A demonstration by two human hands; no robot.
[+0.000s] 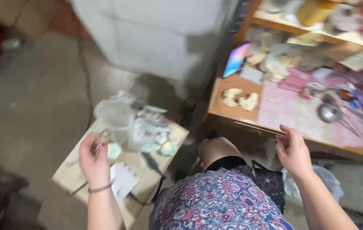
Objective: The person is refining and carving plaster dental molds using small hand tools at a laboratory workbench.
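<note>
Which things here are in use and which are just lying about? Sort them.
In use:
left hand reaching at the clear plastic cup
pale green mould on the small wooden stool
right hand at the desk edge

Lying about:
metal ladle
white moulds
tablet

Both hands lowered: left [94, 159] fingers curled; right [293, 150] loosely open.

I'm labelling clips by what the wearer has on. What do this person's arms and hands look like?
Both forearms are bare, with no sleeves in view. The left hand has a thin dark band around the wrist and dark red polish on the nails. The right hand also shows dark red nail polish and no band at the wrist. The picture is too blurred to tell whether there are rings.
</note>
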